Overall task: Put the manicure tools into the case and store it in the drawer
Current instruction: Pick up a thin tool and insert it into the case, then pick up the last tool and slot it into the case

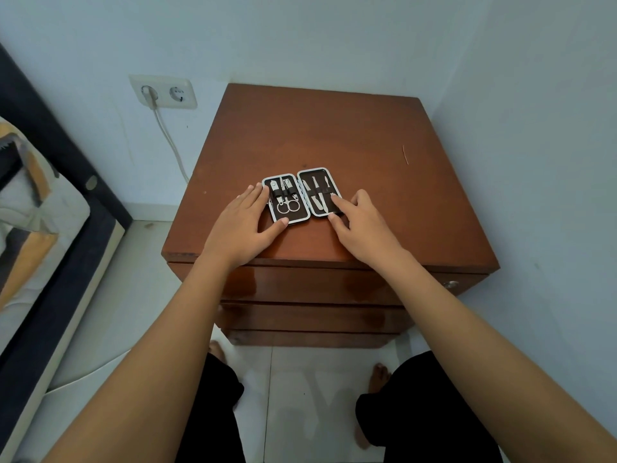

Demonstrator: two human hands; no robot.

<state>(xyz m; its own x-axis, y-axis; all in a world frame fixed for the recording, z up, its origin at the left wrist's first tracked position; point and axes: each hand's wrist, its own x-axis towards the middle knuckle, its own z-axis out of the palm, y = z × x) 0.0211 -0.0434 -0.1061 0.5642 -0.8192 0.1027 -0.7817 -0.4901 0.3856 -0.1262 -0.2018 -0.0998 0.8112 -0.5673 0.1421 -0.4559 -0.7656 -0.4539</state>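
Note:
A small manicure case [302, 195] lies open flat on the brown nightstand top [334, 135]. Its dark left half holds scissors [287, 206] and clippers under a strap; its right half holds slim metal tools [317, 195]. My left hand [245, 225] rests against the case's left edge, with fingers at the rim and the thumb at its lower corner. My right hand [359, 225] touches the right half, a fingertip pressing on a tool near the strap. The drawers [300, 285] below are closed.
A round drawer knob [450, 284] sits at the right of the top drawer. The nightstand stands in a wall corner. A socket with a white cable [163, 91] is on the wall to the left. A bed [40, 212] stands at far left. My feet are on the tiled floor.

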